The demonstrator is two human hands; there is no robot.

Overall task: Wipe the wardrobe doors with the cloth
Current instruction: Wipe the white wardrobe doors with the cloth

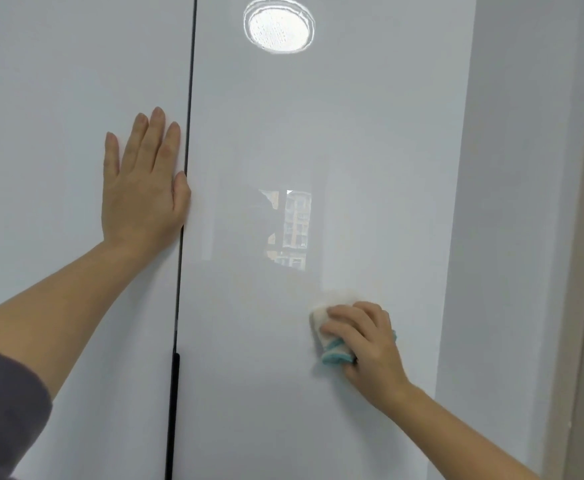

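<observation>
Grey-sleeved left hand (141, 192) presses flat on left door (41, 133); right hand (366, 344) grips cloth (333, 355) against right door (352, 150).

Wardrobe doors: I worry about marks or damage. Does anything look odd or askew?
Nothing stands out. The bright patches on the right door are a lamp reflection and a window reflection, not marks.

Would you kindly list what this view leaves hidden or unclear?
Cloth: mostly hidden under the right hand, head view; its full shape is unknown.
Handle: lower end cut off by the bottom edge, head view.
Right door: top and bottom out of frame; reflections could mask smudges.
</observation>
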